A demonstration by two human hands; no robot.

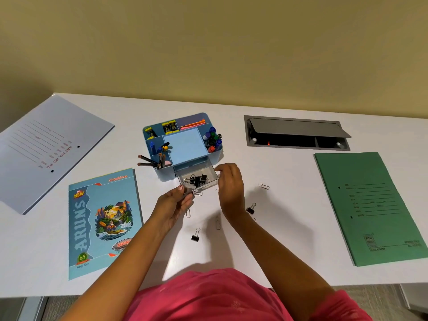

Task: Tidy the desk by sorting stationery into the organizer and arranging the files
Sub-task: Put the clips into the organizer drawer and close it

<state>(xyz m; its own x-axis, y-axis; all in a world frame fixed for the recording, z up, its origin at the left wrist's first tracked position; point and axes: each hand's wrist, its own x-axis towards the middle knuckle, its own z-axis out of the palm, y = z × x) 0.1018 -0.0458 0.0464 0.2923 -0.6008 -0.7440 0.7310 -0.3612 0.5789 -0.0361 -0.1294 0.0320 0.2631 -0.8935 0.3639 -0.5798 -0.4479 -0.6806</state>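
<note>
A blue organizer (185, 144) stands mid-desk with its clear drawer (209, 183) pulled out; several black binder clips (196, 179) lie inside. My left hand (176, 205) is at the drawer's front left corner and pinches a silver paper clip (196, 193). My right hand (229, 186) hovers at the drawer's right side, its curled fingers hiding whatever they may hold. Loose on the desk are binder clips (195, 235) (251, 208) and paper clips (264, 186) (218, 222). A pale file (46, 147) lies far left and a green file (370, 205) far right.
A blue notebook (102, 221) lies left of my hands. An open grey cable hatch (296, 135) is set into the desk at the back right. Pens, pencils and markers fill the organizer's compartments. The desk's front edge (46, 294) runs just before my body.
</note>
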